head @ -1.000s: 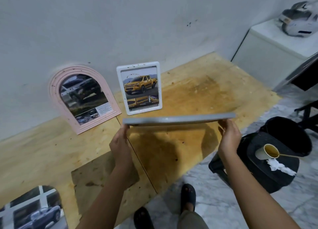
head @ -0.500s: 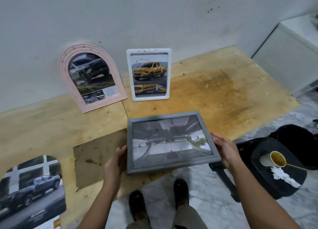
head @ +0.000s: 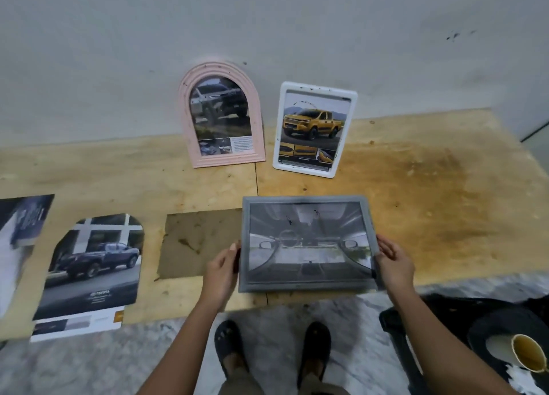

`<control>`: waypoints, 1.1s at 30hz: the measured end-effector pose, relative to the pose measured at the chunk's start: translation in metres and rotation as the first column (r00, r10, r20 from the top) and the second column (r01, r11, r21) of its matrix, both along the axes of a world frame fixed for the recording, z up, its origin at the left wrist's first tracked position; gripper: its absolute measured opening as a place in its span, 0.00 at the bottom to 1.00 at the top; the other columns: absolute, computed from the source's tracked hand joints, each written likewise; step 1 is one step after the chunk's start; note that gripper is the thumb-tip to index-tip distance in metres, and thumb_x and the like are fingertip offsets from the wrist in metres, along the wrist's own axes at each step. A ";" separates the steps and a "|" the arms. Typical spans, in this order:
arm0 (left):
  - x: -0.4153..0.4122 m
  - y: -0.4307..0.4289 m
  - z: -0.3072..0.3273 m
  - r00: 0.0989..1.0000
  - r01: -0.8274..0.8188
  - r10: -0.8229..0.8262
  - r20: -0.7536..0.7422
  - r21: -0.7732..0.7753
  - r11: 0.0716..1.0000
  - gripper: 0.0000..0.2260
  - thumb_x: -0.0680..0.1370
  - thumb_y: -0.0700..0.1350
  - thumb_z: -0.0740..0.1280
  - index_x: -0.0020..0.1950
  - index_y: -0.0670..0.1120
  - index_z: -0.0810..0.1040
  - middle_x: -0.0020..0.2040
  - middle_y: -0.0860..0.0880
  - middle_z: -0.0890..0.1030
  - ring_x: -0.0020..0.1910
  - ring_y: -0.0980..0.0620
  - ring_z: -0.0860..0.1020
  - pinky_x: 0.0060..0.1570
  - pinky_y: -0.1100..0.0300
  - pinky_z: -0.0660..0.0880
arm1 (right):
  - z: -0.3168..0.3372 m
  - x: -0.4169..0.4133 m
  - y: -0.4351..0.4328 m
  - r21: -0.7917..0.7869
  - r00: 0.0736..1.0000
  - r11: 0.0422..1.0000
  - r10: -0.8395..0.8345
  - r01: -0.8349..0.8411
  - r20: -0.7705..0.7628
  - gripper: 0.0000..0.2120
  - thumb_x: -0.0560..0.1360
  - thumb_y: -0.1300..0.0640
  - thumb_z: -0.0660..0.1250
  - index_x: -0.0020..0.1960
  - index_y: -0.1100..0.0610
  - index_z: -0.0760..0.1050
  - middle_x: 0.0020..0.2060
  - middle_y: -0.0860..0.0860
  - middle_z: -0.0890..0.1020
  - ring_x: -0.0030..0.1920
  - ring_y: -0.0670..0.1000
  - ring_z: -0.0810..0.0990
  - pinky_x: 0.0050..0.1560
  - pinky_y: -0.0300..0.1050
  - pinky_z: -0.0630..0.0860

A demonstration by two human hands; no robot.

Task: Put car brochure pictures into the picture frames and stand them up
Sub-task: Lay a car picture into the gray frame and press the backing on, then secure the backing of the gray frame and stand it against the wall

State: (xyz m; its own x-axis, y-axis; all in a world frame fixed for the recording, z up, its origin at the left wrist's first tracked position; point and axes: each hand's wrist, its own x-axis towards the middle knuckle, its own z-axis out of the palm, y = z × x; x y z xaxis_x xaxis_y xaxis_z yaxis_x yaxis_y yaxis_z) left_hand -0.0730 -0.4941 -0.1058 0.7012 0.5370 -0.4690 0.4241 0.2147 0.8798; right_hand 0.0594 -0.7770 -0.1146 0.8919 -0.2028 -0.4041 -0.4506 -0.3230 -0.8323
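Note:
I hold a grey rectangular picture frame (head: 307, 244) face up over the near edge of the plywood table (head: 430, 192); it carries a grey car-interior picture. My left hand (head: 221, 272) grips its left edge and my right hand (head: 393, 261) grips its right edge. A pink arched frame (head: 221, 113) with a dark truck picture leans upright against the wall. Beside it on the right stands a white rectangular frame (head: 315, 128) showing a yellow pickup. An arch-cut brochure page (head: 92, 270) with a dark pickup lies flat at the left.
Another brochure sheet (head: 17, 246) lies at the far left edge. A brown cardboard backing (head: 199, 243) lies flat left of the grey frame. A black stool (head: 505, 329) with a cup (head: 528, 354) and tissue stands at the lower right. My feet in black sandals are on the marble floor.
The grey frame was held edge-on and level a second ago; it is now tilted face up towards me and lower. The view has swung left and down.

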 end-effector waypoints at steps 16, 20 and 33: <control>-0.005 0.126 -0.024 0.871 0.095 0.188 -0.454 0.531 0.842 0.29 0.69 0.53 0.74 0.64 0.40 0.70 0.59 0.40 0.75 0.61 0.38 0.71 0.60 0.45 0.69 | 0.004 -0.025 0.066 -0.406 0.993 0.913 -0.003 0.052 0.121 0.25 0.72 0.74 0.61 0.68 0.63 0.68 0.62 0.61 0.75 0.60 0.62 0.74 0.56 0.55 0.74; -0.006 0.131 -0.014 0.890 0.212 0.031 -0.456 0.473 0.855 0.11 0.75 0.52 0.68 0.41 0.46 0.73 0.40 0.46 0.77 0.48 0.42 0.76 0.56 0.47 0.68 | 0.008 -0.033 0.099 -0.376 0.987 0.926 0.052 0.010 0.154 0.24 0.73 0.73 0.60 0.68 0.61 0.67 0.63 0.60 0.73 0.50 0.57 0.75 0.48 0.53 0.74; -0.003 0.165 0.088 0.995 0.053 -0.064 0.079 0.131 0.990 0.10 0.77 0.42 0.64 0.38 0.46 0.66 0.35 0.44 0.71 0.35 0.49 0.71 0.36 0.56 0.69 | 0.075 -0.059 0.270 0.042 0.648 0.661 0.744 -0.749 -0.161 0.22 0.79 0.48 0.59 0.62 0.64 0.71 0.53 0.57 0.76 0.55 0.55 0.76 0.56 0.50 0.74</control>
State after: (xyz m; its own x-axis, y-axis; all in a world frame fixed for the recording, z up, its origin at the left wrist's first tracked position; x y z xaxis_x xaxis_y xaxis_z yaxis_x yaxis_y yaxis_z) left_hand -0.0755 -0.3291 -0.0174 0.7667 0.5462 -0.3374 0.3569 0.0744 0.9312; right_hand 0.0002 -0.5068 -0.0397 0.6742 0.4917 -0.5510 -0.1652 -0.6268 -0.7615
